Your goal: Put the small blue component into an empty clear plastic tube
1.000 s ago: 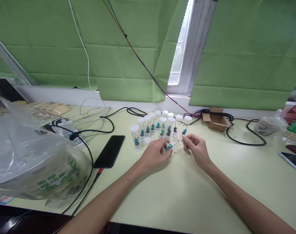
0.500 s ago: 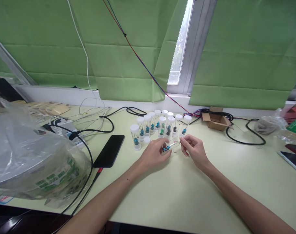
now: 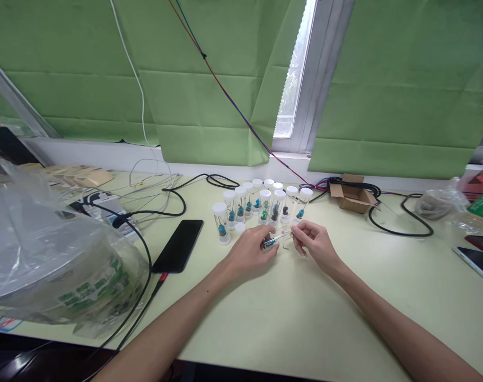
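Plastic bag (image 3: pixel 46 265): a crumpled clear bag with green print is slumped at the left of the frame, kept clear of the working spot at the centre.
Phone (image 3: pixel 178 245): a dark phone is laid flat on the counter (image 3: pixel 305 318) left of centre, with a black cable (image 3: pixel 146 260) curving just beside it.
Capped vials (image 3: pixel 261 204): a cluster of clear vials with white caps is stood upright just above the hands, each with a small blue or green part inside; they are grouped close, so that they are within easy reach.
Left hand (image 3: pixel 251 249): its grip is closed on the lower, blue end of an open vial (image 3: pixel 276 239), which is held tilted, almost lying, just above the counter at the centre of the frame.
Right hand (image 3: pixel 315 244): its fingertips are pinched narrowly at the mouth end of the same vial; whether a thin wire is held there cannot be told.
Cardboard box (image 3: pixel 352 197): a small open box is set at the upper right, among looped black cables.
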Tool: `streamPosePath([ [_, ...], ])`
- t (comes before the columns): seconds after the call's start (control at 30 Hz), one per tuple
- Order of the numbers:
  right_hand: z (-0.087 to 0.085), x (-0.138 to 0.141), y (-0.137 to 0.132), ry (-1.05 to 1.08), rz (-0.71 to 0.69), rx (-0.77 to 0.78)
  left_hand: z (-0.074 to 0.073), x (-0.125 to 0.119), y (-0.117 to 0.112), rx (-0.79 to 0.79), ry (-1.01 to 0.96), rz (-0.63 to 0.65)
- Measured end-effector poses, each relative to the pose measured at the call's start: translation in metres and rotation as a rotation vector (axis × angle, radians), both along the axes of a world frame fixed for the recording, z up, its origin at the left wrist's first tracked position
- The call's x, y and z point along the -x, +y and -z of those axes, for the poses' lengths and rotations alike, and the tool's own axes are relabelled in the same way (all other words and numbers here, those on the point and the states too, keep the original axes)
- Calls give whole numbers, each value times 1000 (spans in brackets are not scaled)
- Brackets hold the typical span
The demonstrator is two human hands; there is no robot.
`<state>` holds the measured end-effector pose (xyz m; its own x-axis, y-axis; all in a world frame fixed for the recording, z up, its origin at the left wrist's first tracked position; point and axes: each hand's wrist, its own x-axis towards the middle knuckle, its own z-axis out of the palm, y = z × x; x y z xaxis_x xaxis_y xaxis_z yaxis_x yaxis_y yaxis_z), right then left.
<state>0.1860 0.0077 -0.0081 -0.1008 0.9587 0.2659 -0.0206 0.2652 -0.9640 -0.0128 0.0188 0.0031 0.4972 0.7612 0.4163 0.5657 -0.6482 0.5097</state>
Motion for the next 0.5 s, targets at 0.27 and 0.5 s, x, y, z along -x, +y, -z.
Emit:
streamPosePath([
  [0.27,-3,-16,9,99,-321,258,-3,3,0,-11,30,61],
  [0.5,-2,-22,11,100,-480,362,-5,2,-3,-22,70,114],
])
